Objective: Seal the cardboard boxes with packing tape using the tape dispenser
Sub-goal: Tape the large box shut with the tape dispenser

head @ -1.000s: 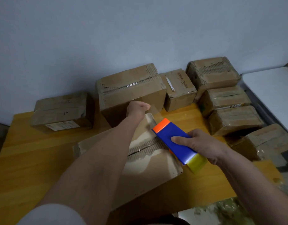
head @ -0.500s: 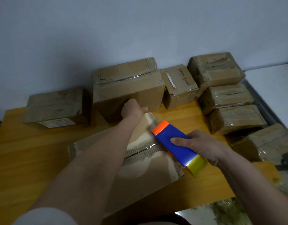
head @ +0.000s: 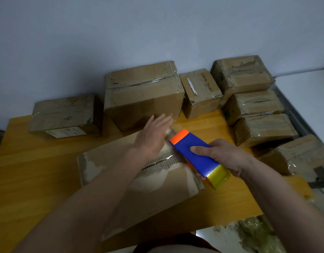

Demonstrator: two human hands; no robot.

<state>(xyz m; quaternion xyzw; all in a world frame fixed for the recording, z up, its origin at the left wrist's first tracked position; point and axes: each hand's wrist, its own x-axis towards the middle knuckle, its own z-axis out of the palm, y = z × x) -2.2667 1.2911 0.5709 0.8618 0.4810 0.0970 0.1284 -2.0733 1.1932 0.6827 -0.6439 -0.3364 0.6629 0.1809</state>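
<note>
A large flat cardboard box lies in front of me on the wooden table, its centre seam running left to right. My left hand lies flat with straight fingers on the far right part of its top, over clear tape. My right hand grips the tape dispenser, a blue block with an orange front end and a yellow-green rear end, held just above the box's right end. The tape between dispenser and box is barely visible.
Several taped cardboard boxes line the back of the table: one low box at the left, a big box in the middle, a small one beside it, and a stack at the right. A white surface lies beyond.
My left hand has opened from a curled grip at the box's far edge to flat fingers on the box top. The dispenser has stayed almost still in my right hand.
</note>
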